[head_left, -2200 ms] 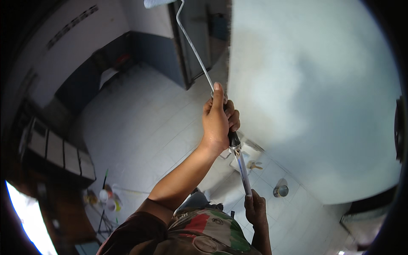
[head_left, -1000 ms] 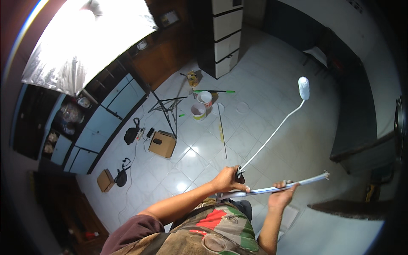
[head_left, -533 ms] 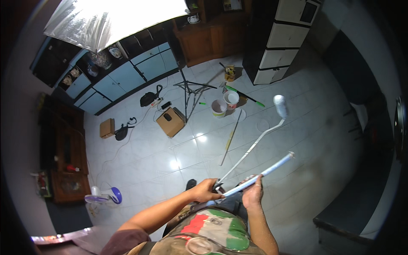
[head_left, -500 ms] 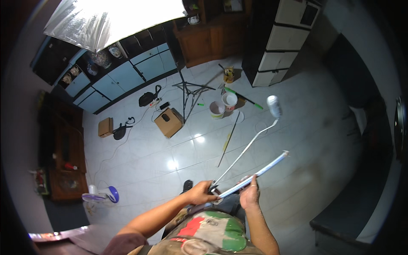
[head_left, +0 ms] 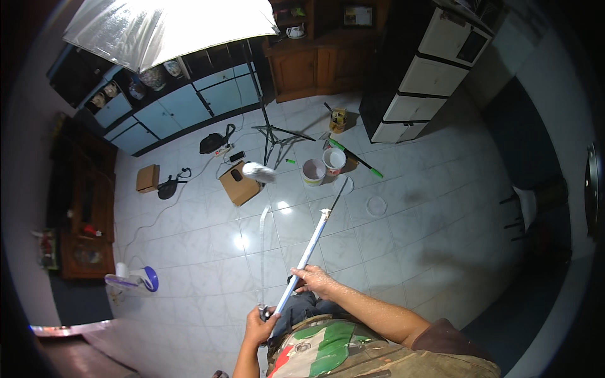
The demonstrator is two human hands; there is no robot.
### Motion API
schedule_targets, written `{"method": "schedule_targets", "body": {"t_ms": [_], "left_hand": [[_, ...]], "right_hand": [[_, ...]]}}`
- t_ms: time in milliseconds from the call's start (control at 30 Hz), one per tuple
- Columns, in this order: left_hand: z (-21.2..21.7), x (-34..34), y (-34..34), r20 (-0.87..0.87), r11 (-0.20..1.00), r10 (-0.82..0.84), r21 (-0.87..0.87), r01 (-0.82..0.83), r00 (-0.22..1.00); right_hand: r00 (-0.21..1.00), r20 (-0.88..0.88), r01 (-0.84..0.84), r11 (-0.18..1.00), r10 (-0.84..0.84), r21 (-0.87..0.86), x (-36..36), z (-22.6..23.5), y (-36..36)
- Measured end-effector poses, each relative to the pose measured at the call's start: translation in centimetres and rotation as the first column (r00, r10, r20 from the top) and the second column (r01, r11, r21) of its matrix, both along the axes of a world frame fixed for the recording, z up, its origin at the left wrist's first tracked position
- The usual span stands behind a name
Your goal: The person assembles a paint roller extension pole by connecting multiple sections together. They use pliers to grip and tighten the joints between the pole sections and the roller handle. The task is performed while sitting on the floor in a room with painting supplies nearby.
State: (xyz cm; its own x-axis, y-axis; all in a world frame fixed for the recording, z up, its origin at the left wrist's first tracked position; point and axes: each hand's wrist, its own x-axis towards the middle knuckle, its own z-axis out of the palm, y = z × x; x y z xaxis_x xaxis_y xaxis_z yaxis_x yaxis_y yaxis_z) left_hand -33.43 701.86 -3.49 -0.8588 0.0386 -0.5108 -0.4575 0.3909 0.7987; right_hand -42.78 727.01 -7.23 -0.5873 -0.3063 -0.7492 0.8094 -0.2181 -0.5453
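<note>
My left hand (head_left: 256, 327) is closed round the dark grip of a paint roller (head_left: 259, 172). Its thin metal frame, smeared by motion, runs up to a fluffy white sleeve near the cardboard box. My right hand (head_left: 317, 281) grips the middle of a blue-and-white pole (head_left: 307, 255), which slants up and away to the right. Paint-like white marks coat the pole's far tip. Its lower end meets my left hand beside the roller's grip; whether the two are joined there cannot be made out. Pale spatters dot my right forearm.
Two white buckets (head_left: 314, 171), a yellow can (head_left: 338, 120), a green-ended stick (head_left: 356, 157) and a round lid (head_left: 376, 206) stand or lie ahead. A lamp stand (head_left: 270, 135) is beyond the cardboard box (head_left: 239, 186). A fan (head_left: 133, 279) stands at left; cables cross the floor.
The roller has swung from the right to the left, and the pole now points more steeply away. Both hands have shifted left and stay closed; my left hand is lower.
</note>
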Motion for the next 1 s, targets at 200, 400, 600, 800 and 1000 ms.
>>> {"method": "schedule_targets", "body": {"t_ms": [200, 400, 600, 800, 1000], "left_hand": [[-1.7, -1.3, -1.7, -0.014, 0.983, 0.185, 0.018, -0.185, 0.983], [-2.2, -3.3, 1.9, -0.035, 0.957, 0.275, -0.089, -0.277, 0.961], [-8.6, -0.1, 13.3, -0.061, 0.883, 0.459, -0.074, -0.463, 0.886], [-9.0, 2.1, 33.5, 0.089, 0.688, 0.709, 0.127, -0.714, 0.699], [-8.5, 6.0, 48.1, -0.141, 0.694, 0.695, -0.125, -0.709, 0.705]], "right_hand": [[0.991, -0.044, -0.120, 0.988, 0.125, 0.100, 0.4, -2.3, 2.9], [0.978, -0.044, -0.189, 0.960, 0.202, 0.209, -3.9, -4.9, 14.1], [0.909, -0.159, -0.288, 0.856, 0.386, 0.430, -14.3, -8.6, 27.9], [0.674, -0.010, -0.475, 0.444, 0.739, 0.760, -21.2, -22.5, 54.5], [0.717, 0.485, -0.581, 0.045, 0.500, 0.812, -21.3, -18.2, 77.5]]}}
